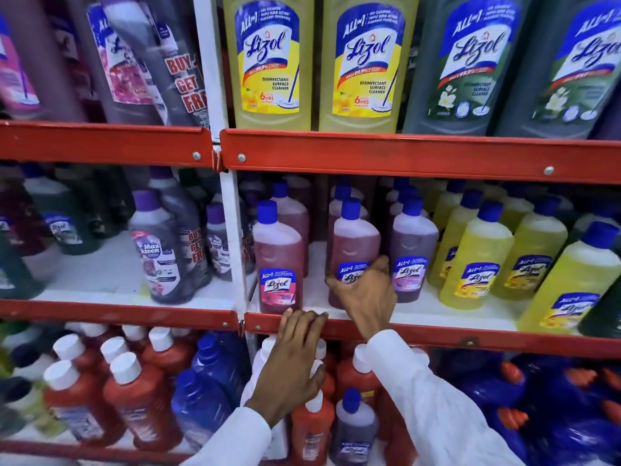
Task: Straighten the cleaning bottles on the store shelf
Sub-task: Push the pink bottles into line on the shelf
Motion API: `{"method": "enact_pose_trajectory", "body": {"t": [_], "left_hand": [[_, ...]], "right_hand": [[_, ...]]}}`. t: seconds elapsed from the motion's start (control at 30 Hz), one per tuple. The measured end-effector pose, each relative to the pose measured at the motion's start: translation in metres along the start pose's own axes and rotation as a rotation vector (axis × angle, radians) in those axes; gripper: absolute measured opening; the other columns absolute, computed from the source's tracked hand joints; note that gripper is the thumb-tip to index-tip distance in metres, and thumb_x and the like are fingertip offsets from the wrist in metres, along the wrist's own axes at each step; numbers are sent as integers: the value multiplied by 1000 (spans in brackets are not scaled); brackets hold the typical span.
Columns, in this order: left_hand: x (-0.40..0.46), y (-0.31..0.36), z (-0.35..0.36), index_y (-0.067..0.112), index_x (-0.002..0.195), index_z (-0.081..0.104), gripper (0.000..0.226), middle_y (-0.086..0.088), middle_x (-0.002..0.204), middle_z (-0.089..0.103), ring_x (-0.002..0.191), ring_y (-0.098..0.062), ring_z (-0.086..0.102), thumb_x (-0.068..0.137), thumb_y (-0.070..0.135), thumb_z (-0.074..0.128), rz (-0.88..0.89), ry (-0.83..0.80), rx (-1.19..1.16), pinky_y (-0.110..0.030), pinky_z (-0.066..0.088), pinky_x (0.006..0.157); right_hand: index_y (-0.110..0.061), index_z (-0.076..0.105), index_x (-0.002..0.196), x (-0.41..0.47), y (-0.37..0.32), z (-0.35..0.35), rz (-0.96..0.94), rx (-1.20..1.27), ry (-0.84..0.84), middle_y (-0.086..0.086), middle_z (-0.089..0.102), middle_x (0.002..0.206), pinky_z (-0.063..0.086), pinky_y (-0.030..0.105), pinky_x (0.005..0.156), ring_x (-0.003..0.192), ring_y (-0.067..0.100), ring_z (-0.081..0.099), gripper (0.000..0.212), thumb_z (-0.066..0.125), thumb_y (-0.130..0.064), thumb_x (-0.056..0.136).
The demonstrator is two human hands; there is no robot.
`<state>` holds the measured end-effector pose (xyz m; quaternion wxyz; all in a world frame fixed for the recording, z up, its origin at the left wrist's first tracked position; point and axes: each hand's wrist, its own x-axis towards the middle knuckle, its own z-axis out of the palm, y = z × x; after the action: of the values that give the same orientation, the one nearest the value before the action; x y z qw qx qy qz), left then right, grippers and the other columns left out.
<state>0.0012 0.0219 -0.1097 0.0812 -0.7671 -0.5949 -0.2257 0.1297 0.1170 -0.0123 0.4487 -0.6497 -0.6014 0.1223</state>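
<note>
On the middle shelf [437, 317] stand small Lizol bottles with blue caps. My right hand [364, 290] grips the lower part of a red bottle [354, 237] at the shelf front, fingers wrapped over its label. Another red bottle [279, 257] stands upright to its left, and a purple bottle [411, 247] stands just right of it. My left hand [292, 361] rests flat with fingers spread, its fingertips on the red shelf edge [268, 322] below the left red bottle, holding nothing. Several yellow bottles [477, 257] fill the shelf's right side.
Large yellow Lizol bottles [272, 62] and green ones [470, 62] line the top shelf. Below, white-capped red bottles [134, 395] and dark blue bottles [208, 381] crowd the bottom shelf. A white upright post [232, 237] divides the bays; grey Maxkleen bottles [158, 250] stand left of it.
</note>
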Motion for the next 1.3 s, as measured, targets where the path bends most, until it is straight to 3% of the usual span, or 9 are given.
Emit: {"method": "enact_pose_trajectory", "body": {"t": [0.33,0.57,0.7,0.8,0.97,1.3], "left_hand": [[2,8,4,10,140,41,64,-12,137,54,132,-30,42,79,26,53,-56,105,-62,-43,12,123],[1,10,5,8,142,42,77,-13,139,53,134,-29,36,71,25,66,-56,111,-50,-40,7,125],[0,10,9,9,145,40,80,-13,142,52,137,-30,36,72,28,69,-72,97,-19,-40,3,126],[0,12,10,9,145,40,80,-13,144,51,138,-32,36,73,29,68,-84,93,-4,-42,2,126],[-1,15,9,9,146,38,82,-14,145,50,139,-32,35,71,31,64,-96,77,21,-44,5,125],[-2,16,9,12,150,32,90,-11,150,46,143,-33,34,70,34,66,-121,48,41,-44,2,125]], "right_hand": [[-12,42,110,-23,8,-20,-25,-58,-11,10,64,109,53,40,78,99,32,65,90,76,-71,52],[-16,44,119,-28,23,-35,-159,-31,30,5,63,114,53,35,78,99,25,65,86,63,-78,63],[-16,47,114,-16,46,-53,-129,154,205,8,60,110,46,31,75,97,27,60,49,64,-45,78],[-6,44,117,10,64,-53,-13,68,222,16,54,115,50,42,85,107,34,53,64,75,-36,70],[2,41,122,38,64,-39,77,-17,72,25,55,119,50,48,93,112,43,53,93,83,-50,58],[2,39,123,40,66,-43,80,-8,37,24,57,118,50,48,90,111,44,56,94,84,-49,58]]}}
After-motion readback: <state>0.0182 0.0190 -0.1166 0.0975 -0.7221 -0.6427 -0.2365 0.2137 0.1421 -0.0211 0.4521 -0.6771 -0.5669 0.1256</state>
